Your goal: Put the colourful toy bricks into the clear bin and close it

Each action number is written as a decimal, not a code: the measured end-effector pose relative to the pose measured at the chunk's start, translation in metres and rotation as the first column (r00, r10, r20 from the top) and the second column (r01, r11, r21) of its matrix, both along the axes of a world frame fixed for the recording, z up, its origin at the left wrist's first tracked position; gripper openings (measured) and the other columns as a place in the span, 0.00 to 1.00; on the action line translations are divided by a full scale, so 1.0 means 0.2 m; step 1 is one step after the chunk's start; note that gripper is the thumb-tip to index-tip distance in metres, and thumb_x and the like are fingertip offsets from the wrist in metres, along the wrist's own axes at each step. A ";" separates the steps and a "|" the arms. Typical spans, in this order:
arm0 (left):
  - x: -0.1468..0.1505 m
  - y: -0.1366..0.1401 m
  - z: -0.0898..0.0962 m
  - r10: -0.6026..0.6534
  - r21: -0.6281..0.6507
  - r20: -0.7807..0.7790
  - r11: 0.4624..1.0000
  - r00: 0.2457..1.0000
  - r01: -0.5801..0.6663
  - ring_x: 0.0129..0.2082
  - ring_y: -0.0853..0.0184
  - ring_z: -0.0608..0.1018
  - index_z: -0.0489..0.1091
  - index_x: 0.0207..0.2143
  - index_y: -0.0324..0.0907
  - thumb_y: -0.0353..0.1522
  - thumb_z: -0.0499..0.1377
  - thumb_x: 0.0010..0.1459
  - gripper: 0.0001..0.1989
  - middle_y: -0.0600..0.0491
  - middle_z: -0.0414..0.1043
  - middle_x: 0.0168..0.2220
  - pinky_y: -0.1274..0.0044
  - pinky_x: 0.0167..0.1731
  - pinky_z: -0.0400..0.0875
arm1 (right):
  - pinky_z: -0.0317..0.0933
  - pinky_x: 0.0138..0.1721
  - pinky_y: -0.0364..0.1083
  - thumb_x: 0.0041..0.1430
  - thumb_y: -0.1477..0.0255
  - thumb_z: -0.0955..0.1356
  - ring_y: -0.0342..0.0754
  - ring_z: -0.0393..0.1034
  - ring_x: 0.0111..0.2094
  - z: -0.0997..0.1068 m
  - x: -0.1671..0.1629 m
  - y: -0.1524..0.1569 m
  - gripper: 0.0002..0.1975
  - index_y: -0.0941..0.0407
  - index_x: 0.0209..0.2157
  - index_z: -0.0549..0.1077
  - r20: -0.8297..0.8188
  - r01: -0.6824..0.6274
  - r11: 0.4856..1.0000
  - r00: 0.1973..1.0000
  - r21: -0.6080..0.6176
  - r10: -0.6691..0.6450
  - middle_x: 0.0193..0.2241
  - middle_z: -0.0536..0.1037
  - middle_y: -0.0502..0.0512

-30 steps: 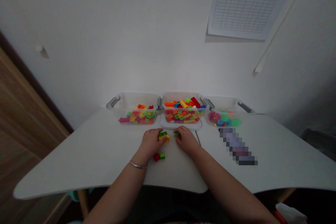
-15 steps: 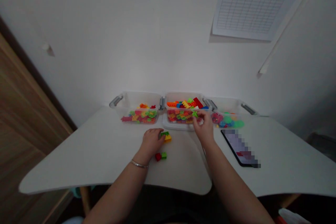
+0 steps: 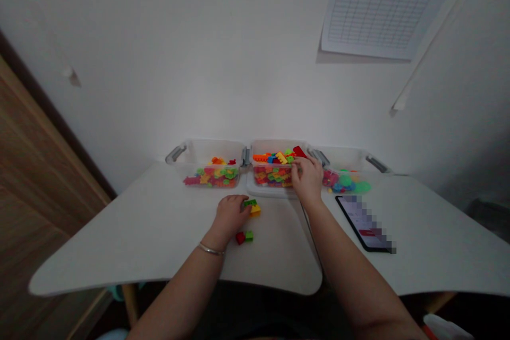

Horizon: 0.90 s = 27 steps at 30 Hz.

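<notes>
My left hand (image 3: pixel 231 216) rests on the table, its thumb and fingers closed around the near side of a joined green and yellow building brick piece (image 3: pixel 254 210). Just below it lie a red brick (image 3: pixel 240 238) and a light green brick (image 3: pixel 249 236), side by side. My right hand (image 3: pixel 308 178) reaches over the front rim of the middle clear bin (image 3: pixel 274 144), fingers curled together. A small green brick (image 3: pixel 290 160) shows at its fingertips, against the mixed bricks in the bin; the hand partly hides the bin's right end.
A left clear bin (image 3: pixel 211 149) and a right clear bin (image 3: pixel 338 154) flank the middle one, both with colourful plastic pieces. A phone (image 3: pixel 364 223) lies right of my right forearm. The white table (image 3: pixel 139 234) meets the wall, where a printed sheet (image 3: pixel 382 10) hangs.
My right hand has moved slightly up and forward, taking the green brick from in front of the middle bin to its opening. My left hand and the bricks beside it have stayed put.
</notes>
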<state>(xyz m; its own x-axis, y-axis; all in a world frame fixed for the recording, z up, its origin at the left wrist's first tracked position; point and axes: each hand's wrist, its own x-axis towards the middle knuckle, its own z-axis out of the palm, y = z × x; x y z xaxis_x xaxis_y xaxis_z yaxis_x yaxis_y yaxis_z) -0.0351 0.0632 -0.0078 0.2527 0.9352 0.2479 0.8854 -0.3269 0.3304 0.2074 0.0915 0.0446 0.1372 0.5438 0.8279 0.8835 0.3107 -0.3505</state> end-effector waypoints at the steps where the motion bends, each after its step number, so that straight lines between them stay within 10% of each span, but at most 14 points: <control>1: 0.00 0.00 0.00 -0.002 -0.003 0.001 1.000 1.000 0.002 0.52 0.56 0.76 0.75 0.50 0.42 0.35 0.57 0.60 0.17 0.46 0.78 0.49 0.67 0.56 0.65 | 0.54 0.59 0.58 0.60 0.72 0.64 0.56 0.63 0.55 -0.01 0.00 -0.01 0.09 0.55 0.39 0.74 0.018 -0.010 1.000 1.000 0.011 0.010 0.45 0.78 0.58; 6: 0.01 0.01 0.01 0.002 -0.018 0.020 1.000 1.000 -0.001 0.52 0.55 0.75 0.74 0.50 0.39 0.35 0.55 0.61 0.18 0.44 0.77 0.50 0.66 0.57 0.65 | 0.54 0.59 0.58 0.60 0.73 0.63 0.55 0.64 0.54 -0.06 -0.03 -0.07 0.15 0.56 0.47 0.72 0.022 -0.097 0.991 0.995 0.096 0.095 0.49 0.75 0.61; 10: 0.01 0.03 -0.01 0.003 -0.012 0.036 1.000 0.999 -0.003 0.52 0.56 0.76 0.75 0.50 0.39 0.33 0.51 0.64 0.18 0.45 0.77 0.50 0.66 0.58 0.64 | 0.61 0.52 0.53 0.61 0.75 0.62 0.53 0.70 0.47 -0.12 -0.08 -0.14 0.12 0.54 0.42 0.75 0.056 -0.278 0.957 0.958 -0.080 0.282 0.41 0.78 0.59; 19: 0.01 0.01 0.01 0.058 0.033 0.066 0.998 0.996 -0.060 0.52 0.58 0.75 0.76 0.48 0.39 0.29 0.51 0.62 0.17 0.45 0.77 0.50 0.68 0.58 0.64 | 0.62 0.55 0.52 0.60 0.75 0.66 0.50 0.69 0.52 -0.27 -0.15 -0.22 0.16 0.52 0.50 0.74 -0.038 -0.535 0.702 0.807 -0.470 0.589 0.49 0.78 0.56; 27: 0.02 0.00 0.03 0.058 0.003 0.064 0.998 0.996 -0.058 0.52 0.57 0.76 0.76 0.48 0.38 0.30 0.52 0.62 0.17 0.45 0.78 0.49 0.67 0.58 0.64 | 0.58 0.56 0.54 0.58 0.78 0.68 0.53 0.69 0.51 -0.25 -0.21 -0.26 0.16 0.51 0.46 0.77 0.210 -0.420 0.753 0.786 -0.507 0.581 0.49 0.78 0.55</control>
